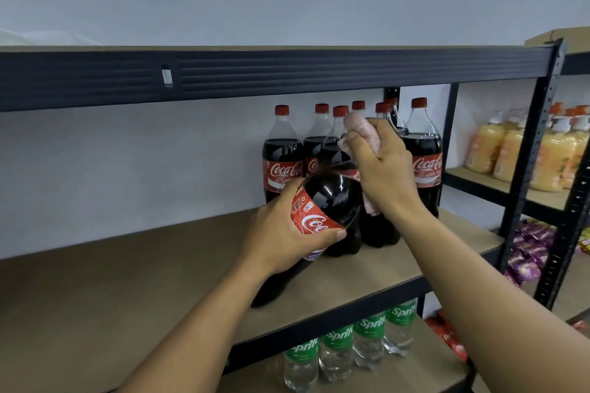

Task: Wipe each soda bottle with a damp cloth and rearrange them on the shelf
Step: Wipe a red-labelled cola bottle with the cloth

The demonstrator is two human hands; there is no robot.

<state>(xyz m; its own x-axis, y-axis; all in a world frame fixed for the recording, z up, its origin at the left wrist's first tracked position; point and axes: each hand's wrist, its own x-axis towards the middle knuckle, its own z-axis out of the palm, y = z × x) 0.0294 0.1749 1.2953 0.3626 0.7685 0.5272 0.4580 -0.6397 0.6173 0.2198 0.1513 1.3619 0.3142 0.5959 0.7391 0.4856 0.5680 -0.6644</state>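
One wide brown shelf carries several red-capped cola bottles standing upright in a cluster at its back right. In front of them a further cola bottle is held tilted, base low near the shelf's front edge and neck slanting up toward the cluster. The left hand grips it round the red label, fingers and thumb curled on it; the right hand, higher, has its fingers clamped on a pink cloth bunched against the bottle's neck.
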